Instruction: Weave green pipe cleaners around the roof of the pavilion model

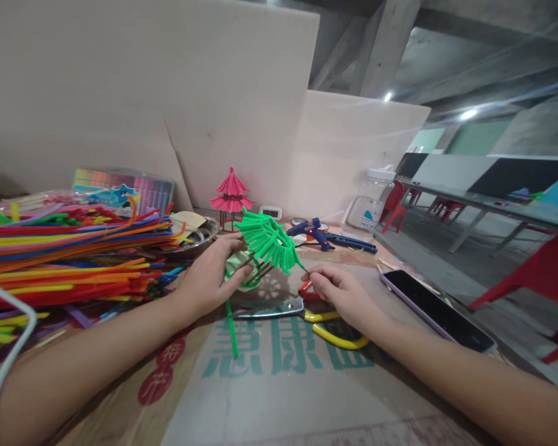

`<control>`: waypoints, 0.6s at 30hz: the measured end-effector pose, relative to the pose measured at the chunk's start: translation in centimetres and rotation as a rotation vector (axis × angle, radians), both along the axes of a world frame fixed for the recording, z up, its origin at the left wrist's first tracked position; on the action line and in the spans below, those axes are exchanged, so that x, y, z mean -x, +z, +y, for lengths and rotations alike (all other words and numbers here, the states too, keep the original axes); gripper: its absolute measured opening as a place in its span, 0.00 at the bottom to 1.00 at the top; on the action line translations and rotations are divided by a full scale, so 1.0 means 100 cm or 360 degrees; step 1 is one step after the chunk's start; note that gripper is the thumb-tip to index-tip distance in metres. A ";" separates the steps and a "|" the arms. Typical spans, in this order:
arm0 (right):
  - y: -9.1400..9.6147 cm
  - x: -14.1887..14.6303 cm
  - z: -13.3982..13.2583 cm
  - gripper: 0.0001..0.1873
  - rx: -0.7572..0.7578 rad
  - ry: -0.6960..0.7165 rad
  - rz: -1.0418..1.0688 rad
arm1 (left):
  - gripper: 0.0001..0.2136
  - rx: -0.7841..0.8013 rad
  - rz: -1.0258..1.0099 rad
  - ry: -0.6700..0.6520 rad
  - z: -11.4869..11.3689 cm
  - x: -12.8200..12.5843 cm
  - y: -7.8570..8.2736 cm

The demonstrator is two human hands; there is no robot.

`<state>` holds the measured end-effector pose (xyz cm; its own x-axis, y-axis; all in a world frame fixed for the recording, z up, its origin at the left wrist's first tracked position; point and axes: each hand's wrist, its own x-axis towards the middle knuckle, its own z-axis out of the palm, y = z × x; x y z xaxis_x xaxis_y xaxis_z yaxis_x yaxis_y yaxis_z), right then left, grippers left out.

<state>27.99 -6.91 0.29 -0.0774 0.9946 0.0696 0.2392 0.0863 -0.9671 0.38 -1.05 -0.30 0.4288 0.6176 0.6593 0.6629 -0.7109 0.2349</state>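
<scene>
My left hand (216,272) is closed around the brown legs of a small pavilion model, which is tilted towards the right. Its roof (270,238) is made of bright green pipe cleaners, with an open ring at the top. With thumb and fingers pinched, my right hand (341,291) grips the thin end of a pipe cleaner (303,267) at the roof's right edge. Beneath the hands lie large scissors (286,308) with red and yellow handles. A pale green round piece (242,272) sits behind my left fingers, partly hidden. One loose green pipe cleaner (232,328) lies nearby.
Bundles of coloured pipe cleaners (65,248) fill the left side. Behind stand a finished-looking pink pavilion (231,195), a marker set (125,189) and a metal bowl (204,238). A blue glue gun (314,232), clear bottle (369,201) and phone (437,310) are right.
</scene>
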 end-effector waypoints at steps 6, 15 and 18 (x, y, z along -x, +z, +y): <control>0.000 0.000 0.000 0.18 0.0061 0.0000 0.0063 | 0.17 -0.0008 -0.0001 -0.0012 0.001 0.000 0.000; -0.002 -0.001 0.001 0.21 -0.0025 0.0016 0.0007 | 0.19 -0.0015 -0.0006 0.0001 0.001 0.000 -0.001; -0.003 -0.001 0.002 0.20 -0.0029 -0.0010 0.0002 | 0.18 -0.0022 0.0001 -0.0006 0.001 0.000 -0.001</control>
<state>28.09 -6.75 -0.01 -0.0707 0.9936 0.0879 0.2385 0.1024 -0.9657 0.37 -0.96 -0.40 0.4315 0.6065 0.6678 0.6601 -0.7168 0.2246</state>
